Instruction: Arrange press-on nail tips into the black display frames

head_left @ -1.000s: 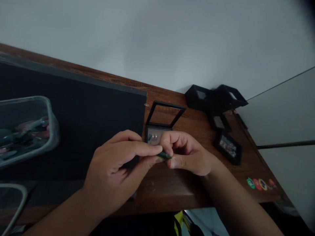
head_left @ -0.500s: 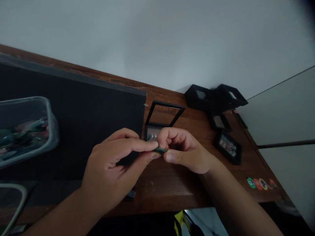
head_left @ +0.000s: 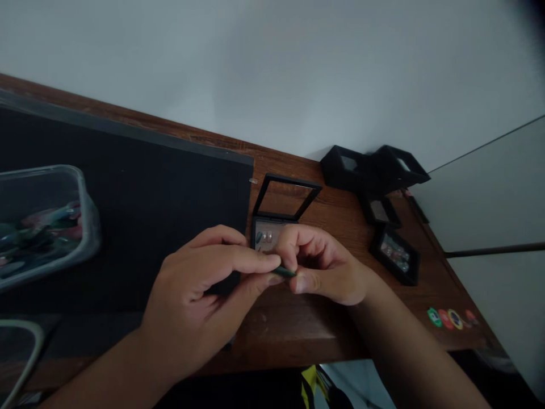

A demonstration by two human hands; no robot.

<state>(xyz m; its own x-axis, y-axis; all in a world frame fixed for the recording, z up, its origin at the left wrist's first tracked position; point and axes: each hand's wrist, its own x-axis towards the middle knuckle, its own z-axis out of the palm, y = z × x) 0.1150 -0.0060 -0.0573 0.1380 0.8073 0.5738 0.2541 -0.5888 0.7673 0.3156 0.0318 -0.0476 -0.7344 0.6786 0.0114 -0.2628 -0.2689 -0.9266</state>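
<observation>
Between both hands is a small dark green stone (head_left: 284,272), slim and smooth-looking. My left hand (head_left: 208,284) pinches its left end between thumb and forefinger. The thumb and bent forefinger of my right hand (head_left: 321,264) close on its right end. Just behind the fingers stands a small black display case (head_left: 254,227) with its clear-windowed lid (head_left: 287,197) raised. Inside the case, a green piece and a few pale, shiny pieces show on a light base; my right hand hides part of it.
A clear plastic tub (head_left: 91,227) of mixed polished stones stands on a black mat (head_left: 170,199) at left. More black cases (head_left: 347,167) are grouped at the back right, one case (head_left: 395,254) holding shiny pieces. Colourful round tokens (head_left: 445,318) lie on the wooden table's right side.
Both hands have shifted slightly down and to the right with the green stone. More of the stone and of the case's inside now shows.
</observation>
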